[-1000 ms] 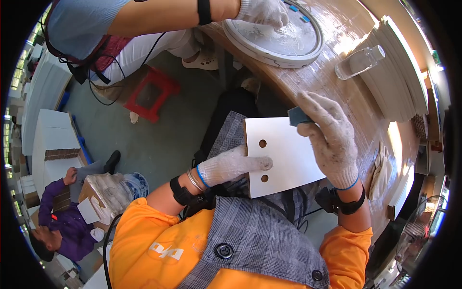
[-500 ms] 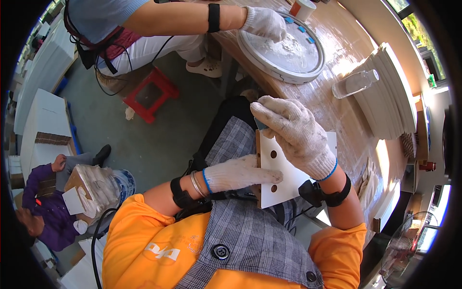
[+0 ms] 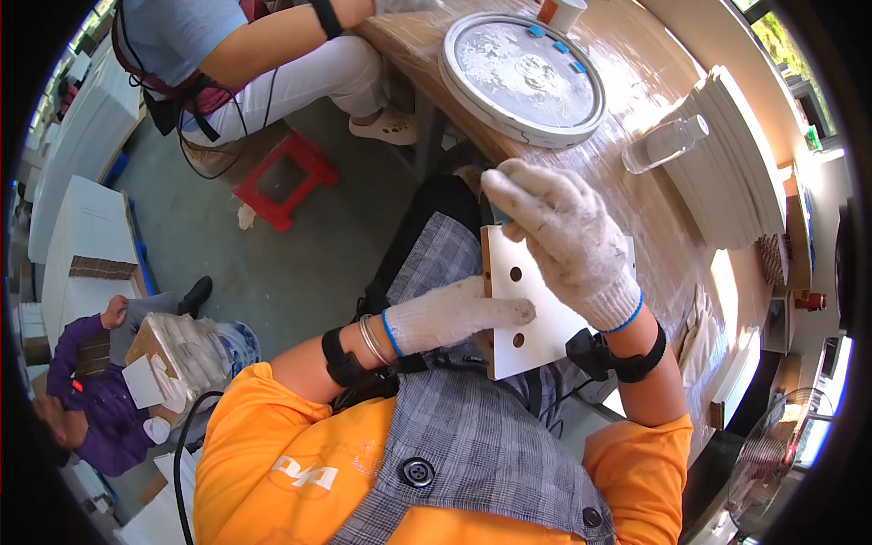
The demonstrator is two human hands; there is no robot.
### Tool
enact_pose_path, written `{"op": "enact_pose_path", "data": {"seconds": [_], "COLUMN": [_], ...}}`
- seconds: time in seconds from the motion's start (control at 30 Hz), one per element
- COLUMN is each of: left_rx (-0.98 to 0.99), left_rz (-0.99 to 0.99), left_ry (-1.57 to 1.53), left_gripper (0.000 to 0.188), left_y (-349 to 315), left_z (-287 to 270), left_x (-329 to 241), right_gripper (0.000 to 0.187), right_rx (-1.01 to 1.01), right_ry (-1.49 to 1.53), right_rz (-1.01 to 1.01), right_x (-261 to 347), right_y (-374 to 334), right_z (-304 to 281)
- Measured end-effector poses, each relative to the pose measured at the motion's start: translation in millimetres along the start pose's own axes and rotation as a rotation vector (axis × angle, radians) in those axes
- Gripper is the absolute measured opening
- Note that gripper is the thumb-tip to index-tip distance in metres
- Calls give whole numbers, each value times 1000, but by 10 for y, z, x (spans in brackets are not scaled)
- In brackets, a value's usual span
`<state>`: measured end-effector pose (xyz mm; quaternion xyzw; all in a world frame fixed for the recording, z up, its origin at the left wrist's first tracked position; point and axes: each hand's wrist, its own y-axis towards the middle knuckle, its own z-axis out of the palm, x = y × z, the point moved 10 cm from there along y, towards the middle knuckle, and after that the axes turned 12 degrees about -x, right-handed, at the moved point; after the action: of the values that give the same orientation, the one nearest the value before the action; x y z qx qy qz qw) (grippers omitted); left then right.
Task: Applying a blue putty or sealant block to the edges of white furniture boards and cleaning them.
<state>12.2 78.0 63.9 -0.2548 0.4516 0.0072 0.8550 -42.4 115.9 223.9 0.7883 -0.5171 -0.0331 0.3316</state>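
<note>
My left hand, in a white knit glove, grips the left edge of a white board above my lap, its thumb lying on the face. Several dark round holes run along that side of the board, and its edge is brown. Over the far part of the board is my right hand, gloved too, with its fingers bent and pressed together. What those fingers hold, if anything, is hidden behind them. On the table beyond stands a round lidded tub smeared with white paste, blue tabs on its rim.
A clear bottle lies by a stack of white boards on the film-covered table. An orange-and-white cup stands behind the tub. A co-worker's arm reaches in from far left. A red stool stands on the floor.
The co-worker's gloved hand has left the tub's top and drawn back to the left. My hands and the board have shifted slightly away from me.
</note>
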Motion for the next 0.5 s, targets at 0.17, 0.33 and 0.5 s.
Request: {"op": "enact_pose_path", "data": {"seconds": [0.17,0.33,0.5], "left_rx": [-65,-102,-157], "left_rz": [111,111,163], "left_ry": [-274,-329,-296], "left_gripper": [51,51,54], "left_y": [10,12,-18], "left_z": [-50,-37,3], "left_x": [-243,-352,-422], "right_gripper": [50,51,45], "right_rx": [-318,-220,-83], "right_ry": [-123,-23,4], "right_rz": [47,238,265], "right_x": [163,326,547], "right_y": [-276,-902,-1136], "right_z": [-757,-753,-531]}}
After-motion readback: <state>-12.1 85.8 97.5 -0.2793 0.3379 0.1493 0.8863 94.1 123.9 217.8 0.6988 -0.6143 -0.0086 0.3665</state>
